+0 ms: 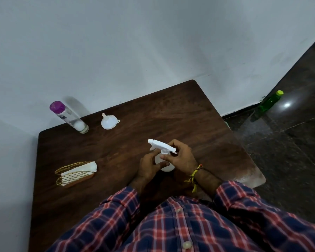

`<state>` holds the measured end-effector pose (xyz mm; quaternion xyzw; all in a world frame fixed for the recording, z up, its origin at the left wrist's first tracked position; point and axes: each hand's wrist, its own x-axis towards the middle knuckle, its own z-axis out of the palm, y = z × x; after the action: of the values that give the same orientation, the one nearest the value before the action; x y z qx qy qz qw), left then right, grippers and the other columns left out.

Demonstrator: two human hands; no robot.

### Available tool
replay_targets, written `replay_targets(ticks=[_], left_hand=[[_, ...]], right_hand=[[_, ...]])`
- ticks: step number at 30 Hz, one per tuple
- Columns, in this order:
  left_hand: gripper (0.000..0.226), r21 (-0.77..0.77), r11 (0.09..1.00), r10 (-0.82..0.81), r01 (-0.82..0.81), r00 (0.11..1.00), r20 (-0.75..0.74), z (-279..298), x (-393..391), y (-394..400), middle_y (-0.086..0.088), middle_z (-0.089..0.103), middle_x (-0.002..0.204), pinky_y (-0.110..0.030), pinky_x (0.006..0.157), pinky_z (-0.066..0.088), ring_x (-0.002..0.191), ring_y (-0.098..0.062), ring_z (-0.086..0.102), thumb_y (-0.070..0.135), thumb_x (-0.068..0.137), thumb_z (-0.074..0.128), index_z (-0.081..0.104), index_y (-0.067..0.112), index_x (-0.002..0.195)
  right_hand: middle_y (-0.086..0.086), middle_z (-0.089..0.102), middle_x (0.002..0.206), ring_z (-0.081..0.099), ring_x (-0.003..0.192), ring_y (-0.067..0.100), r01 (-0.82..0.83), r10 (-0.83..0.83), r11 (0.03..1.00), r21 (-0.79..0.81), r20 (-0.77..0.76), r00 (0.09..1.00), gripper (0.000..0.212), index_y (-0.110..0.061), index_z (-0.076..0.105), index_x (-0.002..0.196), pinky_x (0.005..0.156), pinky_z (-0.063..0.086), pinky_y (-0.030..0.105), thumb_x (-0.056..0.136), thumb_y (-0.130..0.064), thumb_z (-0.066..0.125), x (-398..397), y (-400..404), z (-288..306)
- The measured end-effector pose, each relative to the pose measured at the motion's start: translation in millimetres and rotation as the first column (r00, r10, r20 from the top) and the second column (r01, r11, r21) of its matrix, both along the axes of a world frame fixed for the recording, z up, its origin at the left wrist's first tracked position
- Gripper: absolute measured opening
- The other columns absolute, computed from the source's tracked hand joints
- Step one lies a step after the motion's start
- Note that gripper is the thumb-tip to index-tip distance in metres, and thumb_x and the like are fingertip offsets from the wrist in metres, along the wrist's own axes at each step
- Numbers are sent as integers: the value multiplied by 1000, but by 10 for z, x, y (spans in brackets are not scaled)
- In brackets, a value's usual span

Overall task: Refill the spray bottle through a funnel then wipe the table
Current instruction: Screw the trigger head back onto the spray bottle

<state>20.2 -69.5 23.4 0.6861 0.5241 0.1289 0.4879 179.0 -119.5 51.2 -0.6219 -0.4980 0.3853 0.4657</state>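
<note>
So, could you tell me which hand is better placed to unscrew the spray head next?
The right hand: its fingers already pinch the collar under the spray head, while the left hand steadies the white spray bottle.

Left hand [149,165], right hand [180,157] — curled, touching

We're looking down at the dark wooden counter [171,113]. Our left hand [149,167] grips the round white plastic spray bottle [166,165], our right hand [181,157] pinches its collar under the white trigger head [161,145]. The white plastic funnel [108,121] lies near the clear purple-capped bottle [69,117]; the gold wire napkin holder [74,174] sits left.
</note>
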Motion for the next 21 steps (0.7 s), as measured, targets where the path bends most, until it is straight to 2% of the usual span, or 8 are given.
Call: replay_targets(ticks=[2,6,9,11,13,16,19,21], left_hand=[[50,44,999,-7,8,1000,-28,3,11,-22,7,66,121,-32,93,53,111,-11,62,38,78,78,62,27,124],[64,88,996,16,-6,992,-122,-35,30,-128,7,63,121,-30,88,51,109,-12,60,59,76,72,57,25,128],[81,-2,993,-114,115,988,-106,-22,-16,-64,11,55,126,-20,87,45,114,-8,53,53,65,83,49,28,134],[94,-34,972,-233,231,964,-131,-50,-44,-5,8,51,132,-21,92,43,120,-10,49,45,61,89,42,27,139],[93,-8,972,-235,236,960,-153,-56,-36,-17,7,50,130,-21,93,40,119,-9,47,36,63,91,41,22,140],[90,27,990,-138,142,983,-123,-62,40,-76,7,55,127,-26,94,45,117,-10,53,42,61,90,45,21,136],[97,19,995,-95,99,985,-143,-135,93,-122,2,57,126,-21,96,39,118,-14,55,76,61,69,47,16,134],[85,34,997,-67,74,985,-161,-106,128,-140,5,56,120,-20,94,38,115,-17,57,69,64,73,46,21,129]], right_hand=[[-7,69,88,65,83,7,-21,20,1000,21,25,999,29,-17,65,94,75,56,32,72,-24,83,-17,9,-15],[3,71,110,67,106,18,-157,154,987,-33,-75,985,39,-9,66,116,94,54,44,80,-16,76,80,10,-86],[10,71,113,66,109,24,-230,222,970,-72,-108,969,37,-4,65,119,97,52,45,84,-11,73,154,37,-66],[12,70,115,65,110,25,-269,260,960,-78,-116,959,36,-3,64,120,98,52,42,86,-9,71,192,59,-45],[10,71,112,66,107,24,-275,265,958,-83,-114,958,34,-5,66,117,95,53,41,84,-9,73,204,70,-26],[-1,75,95,70,91,14,-102,102,994,-33,-12,995,28,-15,72,101,81,57,39,75,-19,81,99,35,-39],[-7,74,87,69,83,5,73,-79,995,73,86,993,26,-18,72,93,75,56,30,71,-28,83,-71,0,-57],[-7,74,87,69,83,6,72,-78,995,76,82,994,26,-17,71,91,74,56,28,71,-26,84,-66,23,-46]])
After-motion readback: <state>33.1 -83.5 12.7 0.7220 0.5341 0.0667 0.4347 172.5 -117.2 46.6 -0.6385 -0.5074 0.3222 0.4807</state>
